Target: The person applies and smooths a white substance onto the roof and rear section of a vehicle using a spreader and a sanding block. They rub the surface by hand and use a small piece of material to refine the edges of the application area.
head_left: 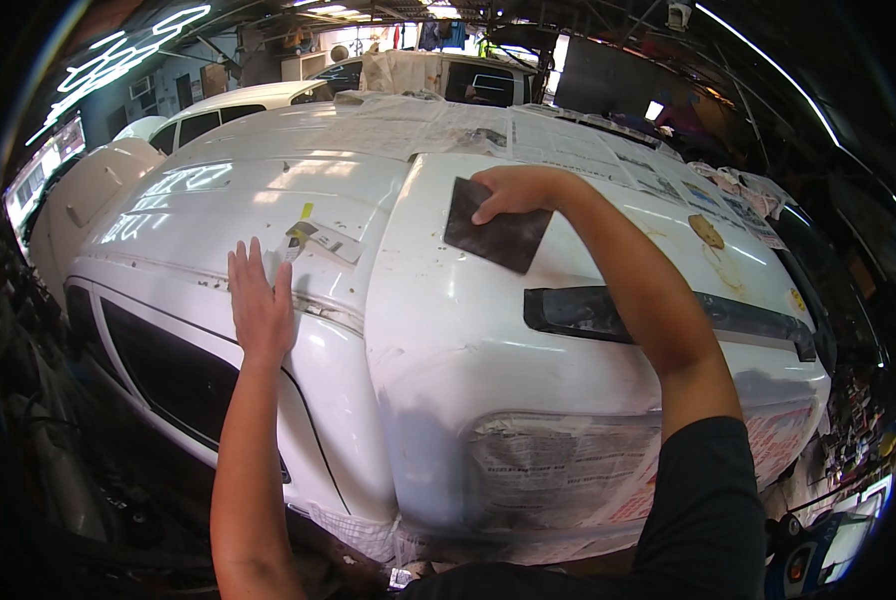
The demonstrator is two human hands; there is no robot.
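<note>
My right hand (521, 190) grips a dark, square sheet of sandpaper (498, 236), thumb on top and fingers curled over its far edge. The sheet is over the white rear door (438, 300) of a van; whether it presses on the paint I cannot tell. My left hand (260, 305) lies flat with fingers stretched out at the side edge of the white van roof (238, 200), holding nothing. Just beyond its fingers are a small tool with a yellow tip (307, 212) and a pale strip (335, 243) with print on it.
Newspaper (568, 150) covers the far part of the roof, and more masking paper (568, 460) covers the rear window. A black trim strip (668, 315) runs across the door under my right forearm. A tan lump (706, 232) sits beyond it. Other vehicles (218, 105) stand behind.
</note>
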